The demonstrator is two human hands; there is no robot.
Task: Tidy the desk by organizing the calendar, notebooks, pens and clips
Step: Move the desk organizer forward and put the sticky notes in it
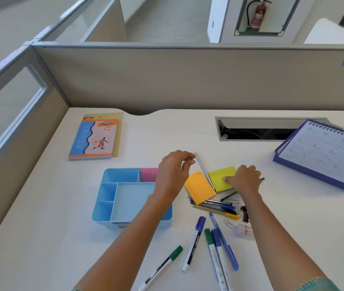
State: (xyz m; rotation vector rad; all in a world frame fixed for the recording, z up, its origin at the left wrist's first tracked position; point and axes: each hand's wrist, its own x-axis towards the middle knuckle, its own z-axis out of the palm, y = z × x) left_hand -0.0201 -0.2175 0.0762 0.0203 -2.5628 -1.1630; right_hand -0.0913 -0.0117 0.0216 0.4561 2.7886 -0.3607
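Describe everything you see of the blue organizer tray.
The blue organizer tray looks like light blue plastic, a rounded rectangle sitting flat on the white desk. Dividers split it into one large compartment and several small ones along its left and back. A pink pad lies in the back right compartment; the others look empty. The left forearm crosses over its right edge.

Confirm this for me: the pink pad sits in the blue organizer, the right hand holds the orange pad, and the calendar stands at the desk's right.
One thing is wrong. The head view shows the right hand gripping the yellow-green pad, not the orange pad beside it. The pink pad does sit in the blue organizer, and the calendar stands at the desk's right.
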